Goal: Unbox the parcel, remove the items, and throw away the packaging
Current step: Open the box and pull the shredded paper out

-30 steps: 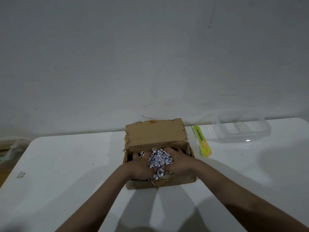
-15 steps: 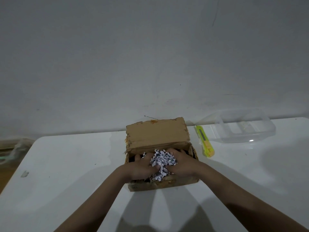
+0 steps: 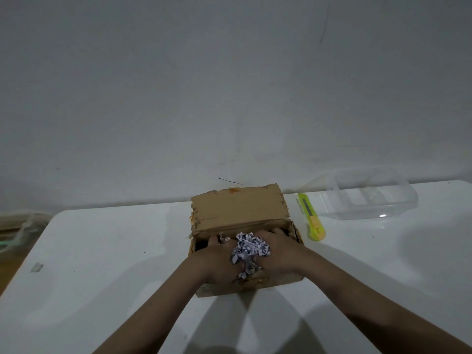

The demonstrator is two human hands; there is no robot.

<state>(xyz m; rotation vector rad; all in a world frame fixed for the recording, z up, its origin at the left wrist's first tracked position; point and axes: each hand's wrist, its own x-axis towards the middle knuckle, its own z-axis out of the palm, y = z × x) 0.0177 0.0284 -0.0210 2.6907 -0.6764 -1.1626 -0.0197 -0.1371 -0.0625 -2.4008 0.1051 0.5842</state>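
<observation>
The cardboard box sits near the middle of the white table, toward its far edge, with its back flap standing up and tilted away from me, its edges ragged and torn. My 2 hands are both down in the open top. Between them is a clump of shredded paper, white with dark print, bunched up above the box's rim and spilling a little over the near wall. My left hand curls in against the left side of the clump, fingers bent around it and reaching into the box; my right hand curls against the right side the same way, knuckles up, fingertips hidden behind the paper. So both grips are closed on the paper filling, pressing it together from either side. I cannot make out what lies beneath the paper; the inside of the box is dark. Just right of the box, apart from it, a yellow-green utility knife lies flat on the table, pointing away from me. Farther right and back, a clear plastic container rests by the wall, which is plain and grey-white.
</observation>
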